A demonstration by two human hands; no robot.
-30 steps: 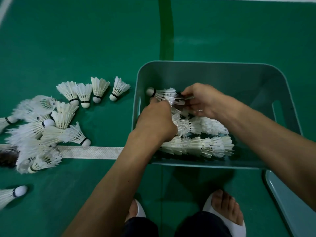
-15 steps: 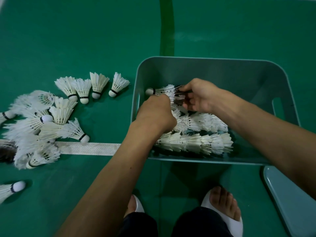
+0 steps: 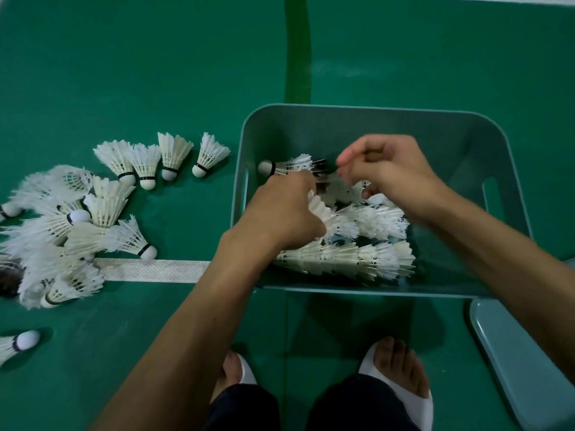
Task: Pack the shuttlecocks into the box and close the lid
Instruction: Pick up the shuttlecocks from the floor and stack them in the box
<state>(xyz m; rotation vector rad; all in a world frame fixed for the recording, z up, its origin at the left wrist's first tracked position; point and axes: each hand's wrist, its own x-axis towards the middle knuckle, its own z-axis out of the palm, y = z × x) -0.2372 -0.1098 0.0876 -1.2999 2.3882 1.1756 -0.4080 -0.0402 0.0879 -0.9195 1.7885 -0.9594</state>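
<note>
On the green court floor, a heap of loose shuttlecocks lies well left of the box, overlapping the end of a white line. A lone shuttlecock lies apart, nearer the person. Beyond the heap, four shuttlecocks lie in a short row with their corks toward the person. The teal box stands open on the floor, its near left corner over the white line. Inside, a single shuttlecock lies by the far left corner, cork toward the left wall. The left hand reaches over the box's left wall, its fingers curled round the end of the middle row of nested shuttlecocks; the fingertips are hidden. A near row lies along the box's near wall. The right hand hovers over the middle of the box, fingers bent and bunched, tips blurred, so whether they pinch anything cannot be told. The lid lies on the floor by the box's near right corner. Two feet in white slippers stand just before the box.
</note>
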